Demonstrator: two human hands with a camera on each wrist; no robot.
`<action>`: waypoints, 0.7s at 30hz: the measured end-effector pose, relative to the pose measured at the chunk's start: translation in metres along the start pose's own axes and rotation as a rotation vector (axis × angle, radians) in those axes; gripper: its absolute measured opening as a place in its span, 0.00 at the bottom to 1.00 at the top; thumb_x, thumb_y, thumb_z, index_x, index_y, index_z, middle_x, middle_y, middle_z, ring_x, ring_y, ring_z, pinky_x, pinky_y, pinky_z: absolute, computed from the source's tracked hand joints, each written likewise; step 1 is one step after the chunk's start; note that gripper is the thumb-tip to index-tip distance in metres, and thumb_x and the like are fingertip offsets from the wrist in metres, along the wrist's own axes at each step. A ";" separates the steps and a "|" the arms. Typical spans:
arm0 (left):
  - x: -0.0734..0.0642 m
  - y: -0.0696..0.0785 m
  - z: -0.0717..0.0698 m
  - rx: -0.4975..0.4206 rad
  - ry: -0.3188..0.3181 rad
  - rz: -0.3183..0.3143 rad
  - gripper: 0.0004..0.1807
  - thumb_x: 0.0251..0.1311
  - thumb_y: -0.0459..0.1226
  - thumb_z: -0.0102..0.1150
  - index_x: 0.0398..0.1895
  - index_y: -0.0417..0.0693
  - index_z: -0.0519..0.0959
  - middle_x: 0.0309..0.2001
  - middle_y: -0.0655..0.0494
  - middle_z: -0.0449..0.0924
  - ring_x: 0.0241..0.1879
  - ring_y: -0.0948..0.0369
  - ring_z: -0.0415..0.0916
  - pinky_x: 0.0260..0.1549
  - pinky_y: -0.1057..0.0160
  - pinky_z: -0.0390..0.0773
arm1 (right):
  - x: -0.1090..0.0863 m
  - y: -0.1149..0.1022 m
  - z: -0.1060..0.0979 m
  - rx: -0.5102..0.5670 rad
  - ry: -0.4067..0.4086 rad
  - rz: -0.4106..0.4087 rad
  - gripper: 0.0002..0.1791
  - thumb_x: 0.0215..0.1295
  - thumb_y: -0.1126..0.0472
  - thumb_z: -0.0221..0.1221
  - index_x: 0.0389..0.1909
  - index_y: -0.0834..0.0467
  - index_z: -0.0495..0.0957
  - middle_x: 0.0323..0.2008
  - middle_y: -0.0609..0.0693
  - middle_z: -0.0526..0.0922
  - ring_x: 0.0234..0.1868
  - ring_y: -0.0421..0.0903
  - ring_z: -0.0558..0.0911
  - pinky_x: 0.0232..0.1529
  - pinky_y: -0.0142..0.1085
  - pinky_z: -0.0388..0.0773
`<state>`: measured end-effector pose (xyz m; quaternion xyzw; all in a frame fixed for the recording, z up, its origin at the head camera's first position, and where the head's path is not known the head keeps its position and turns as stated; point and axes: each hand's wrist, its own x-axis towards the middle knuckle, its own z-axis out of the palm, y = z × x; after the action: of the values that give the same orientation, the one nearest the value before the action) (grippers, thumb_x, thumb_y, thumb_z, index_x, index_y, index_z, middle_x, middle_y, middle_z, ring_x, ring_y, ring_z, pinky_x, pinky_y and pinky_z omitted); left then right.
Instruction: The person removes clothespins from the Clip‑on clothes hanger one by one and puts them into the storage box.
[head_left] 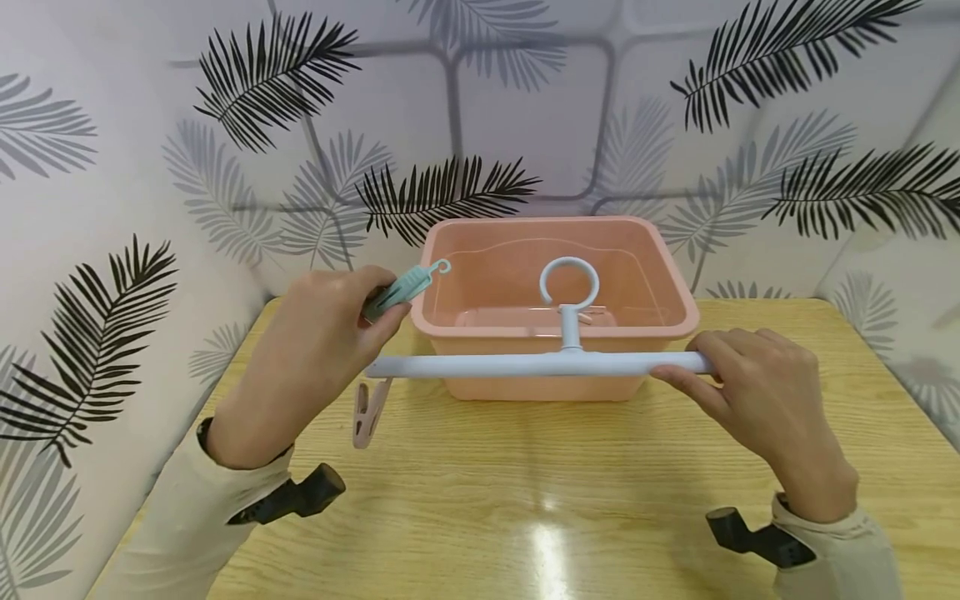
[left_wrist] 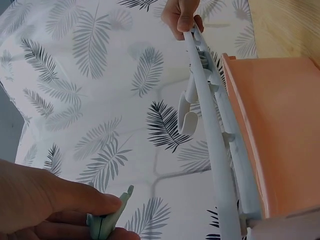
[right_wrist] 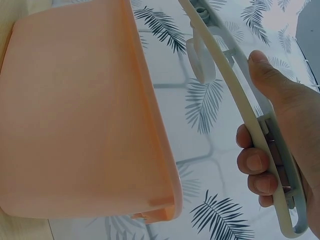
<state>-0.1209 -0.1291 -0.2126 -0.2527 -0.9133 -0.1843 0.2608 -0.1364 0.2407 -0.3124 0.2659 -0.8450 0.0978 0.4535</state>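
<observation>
My left hand [head_left: 318, 346] pinches a green clothes peg [head_left: 405, 287] with a small hook at its tip, between thumb and fingers. It is just above the left end of a pale blue clothes hanger [head_left: 502, 366], which has a straight double-railed bar and a round hook [head_left: 592, 283]. At the other end, my right hand [head_left: 765, 392] grips the bar, and the right wrist view shows its fingers [right_wrist: 255, 162] curled around it. A pink clothes peg [head_left: 369, 414] hangs from the bar's left end. Part of the green peg is hidden by the left fingers.
A pink plastic basin [head_left: 540, 392] stands on the wooden table [head_left: 480, 500], behind the hanger. Inside it, low down, lie small pinkish pieces too unclear to name. A leaf-patterned wall covering [head_left: 525, 125] rises at the back and left.
</observation>
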 end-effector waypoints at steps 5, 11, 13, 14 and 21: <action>0.007 -0.003 -0.002 -0.009 0.064 0.050 0.07 0.59 0.28 0.59 0.25 0.42 0.75 0.16 0.57 0.63 0.16 0.62 0.60 0.17 0.65 0.61 | -0.001 0.000 0.000 0.000 -0.001 0.000 0.39 0.62 0.24 0.39 0.17 0.55 0.72 0.10 0.43 0.61 0.12 0.38 0.53 0.13 0.32 0.48; 0.016 -0.007 -0.002 -0.014 0.032 0.061 0.06 0.61 0.29 0.59 0.26 0.41 0.76 0.17 0.57 0.64 0.17 0.62 0.60 0.19 0.65 0.60 | -0.001 0.001 0.000 0.001 0.005 0.001 0.39 0.62 0.24 0.39 0.16 0.55 0.71 0.10 0.43 0.61 0.12 0.38 0.53 0.13 0.32 0.48; 0.020 -0.009 0.001 -0.012 0.005 0.056 0.05 0.61 0.29 0.59 0.27 0.41 0.76 0.18 0.56 0.65 0.18 0.61 0.61 0.20 0.64 0.60 | -0.001 0.001 0.000 0.000 0.005 0.002 0.39 0.62 0.24 0.39 0.16 0.55 0.71 0.10 0.43 0.61 0.12 0.38 0.53 0.13 0.32 0.48; 0.021 -0.010 0.002 -0.010 -0.007 0.054 0.05 0.61 0.30 0.59 0.27 0.40 0.76 0.18 0.56 0.65 0.18 0.61 0.60 0.21 0.64 0.60 | -0.001 0.001 0.000 0.000 0.005 0.002 0.39 0.62 0.24 0.39 0.16 0.55 0.71 0.10 0.43 0.60 0.12 0.38 0.53 0.13 0.32 0.48; 0.031 -0.018 0.011 0.003 -0.032 0.056 0.09 0.60 0.30 0.60 0.23 0.40 0.74 0.17 0.56 0.63 0.18 0.60 0.59 0.20 0.64 0.58 | -0.002 0.002 -0.001 -0.004 0.009 0.005 0.39 0.62 0.24 0.39 0.16 0.55 0.71 0.10 0.43 0.61 0.12 0.38 0.53 0.13 0.32 0.48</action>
<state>-0.1583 -0.1268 -0.2076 -0.2808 -0.9102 -0.1715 0.2516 -0.1363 0.2433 -0.3131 0.2625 -0.8439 0.0984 0.4575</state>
